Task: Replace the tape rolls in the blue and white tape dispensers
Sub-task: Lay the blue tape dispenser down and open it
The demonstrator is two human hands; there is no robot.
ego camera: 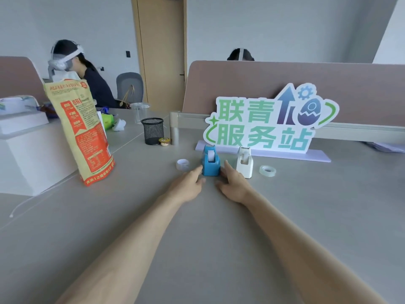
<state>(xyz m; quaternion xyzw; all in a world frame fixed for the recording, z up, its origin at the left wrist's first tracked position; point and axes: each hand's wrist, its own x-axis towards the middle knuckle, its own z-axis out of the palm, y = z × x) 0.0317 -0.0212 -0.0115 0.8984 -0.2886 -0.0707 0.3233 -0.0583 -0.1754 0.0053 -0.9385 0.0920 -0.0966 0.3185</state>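
A blue tape dispenser (210, 161) stands on the grey desk with a white roll seated in it. My left hand (189, 185) lies flat with its fingertips touching the dispenser's left base. My right hand (232, 182) rests on the other side, fingers against its right base. Neither hand grips anything. A white tape dispenser (244, 162) stands just right of the blue one. A loose white tape roll (182, 164) lies to the left of the blue dispenser, and a clear tape roll (267, 170) lies right of the white dispenser.
A green-lettered sign (269, 123) on a lilac base stands behind the dispensers. A tall orange and tan bag (83, 132) stands at left, with a black mesh pen cup (152, 131) and a small yellow-lidded cup (164, 141) further back. A person with a headset sits at far left.
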